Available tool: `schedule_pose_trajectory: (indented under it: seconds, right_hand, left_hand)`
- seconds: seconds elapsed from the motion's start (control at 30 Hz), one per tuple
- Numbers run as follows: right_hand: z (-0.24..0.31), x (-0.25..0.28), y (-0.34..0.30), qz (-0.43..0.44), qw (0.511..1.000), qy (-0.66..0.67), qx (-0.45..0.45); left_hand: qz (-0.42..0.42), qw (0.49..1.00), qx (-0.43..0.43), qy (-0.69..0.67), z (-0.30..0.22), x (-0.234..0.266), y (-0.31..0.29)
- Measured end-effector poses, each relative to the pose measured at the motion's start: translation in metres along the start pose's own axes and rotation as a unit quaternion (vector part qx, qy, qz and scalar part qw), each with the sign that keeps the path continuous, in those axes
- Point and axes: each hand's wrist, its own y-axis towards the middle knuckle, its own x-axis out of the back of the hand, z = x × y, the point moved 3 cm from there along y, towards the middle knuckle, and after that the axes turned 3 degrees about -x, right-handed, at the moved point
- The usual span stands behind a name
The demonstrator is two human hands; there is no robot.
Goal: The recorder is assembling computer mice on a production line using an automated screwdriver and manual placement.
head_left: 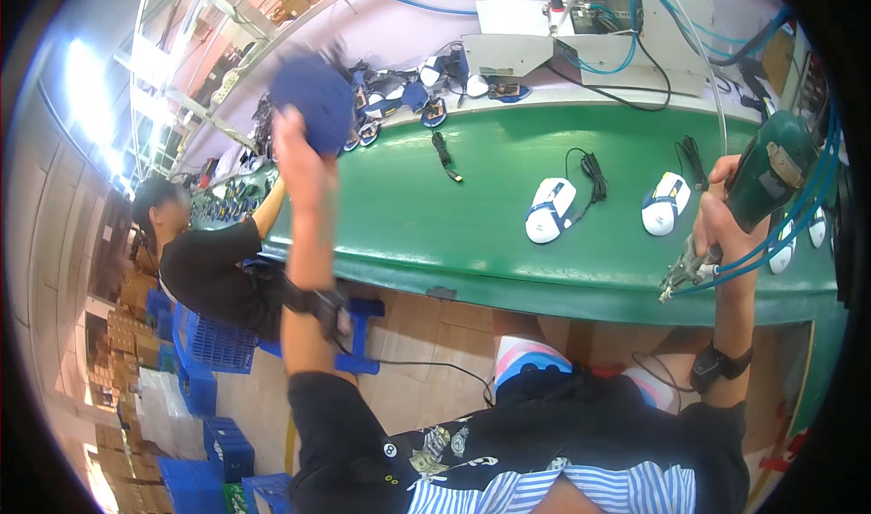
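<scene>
My left hand is raised over the far left of the green bench, its fingers closed on a dark blue rounded piece; motion smears both. On the right, my right hand grips a green cylindrical air tool with blue hoses. A metal fitting shows below that hand. Left of the tool lie a white and blue computer mouse and a second such mouse, each with a bundled black cable. More white mice are partly hidden behind my right arm and the hoses.
Mouse parts and cables are heaped along the green bench's back edge. A bundled cable lies in front. A pale machine stands at the back. At left sits a co-worker, near blue crates and a blue stool.
</scene>
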Motion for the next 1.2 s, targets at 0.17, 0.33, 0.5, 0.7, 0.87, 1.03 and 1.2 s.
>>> schedule_pose_trajectory:
  seconds: [0.17, 0.33, 0.5, 0.7, 0.87, 1.03, 1.2]
  right_hand:
    - [-0.002, -0.007, -0.005, -0.003, 0.999, -0.015, -0.038]
    - [0.001, -0.049, 0.007, 0.064, 0.997, -0.010, -0.031]
    - [0.000, -0.114, 0.028, 0.178, 0.983, -0.042, 0.031]
    - [-0.036, -0.192, 0.049, 0.179, 0.978, 0.017, 0.107]
    - [-0.036, -0.213, 0.037, 0.179, 0.973, 0.019, 0.147]
    - [-0.045, -0.216, 0.044, 0.255, 0.948, 0.044, 0.186]
    - [-0.038, -0.220, 0.032, 0.159, 0.978, 0.024, 0.134]
  left_hand:
    - [-0.047, 0.977, 0.207, 0.027, 0.097, -0.047, -0.181]
    - [-0.016, 0.966, 0.251, 0.050, 0.130, -0.069, -0.269]
    - [0.005, 0.961, 0.215, 0.176, 0.130, -0.085, -0.280]
    - [-0.017, 0.955, 0.267, 0.126, 0.138, -0.079, -0.283]
    - [-0.017, 0.956, 0.266, 0.122, 0.128, -0.080, -0.279]
    - [-0.019, 0.958, 0.267, 0.097, 0.132, -0.075, -0.280]
    - [-0.021, 0.961, 0.263, 0.078, 0.137, -0.074, -0.279]
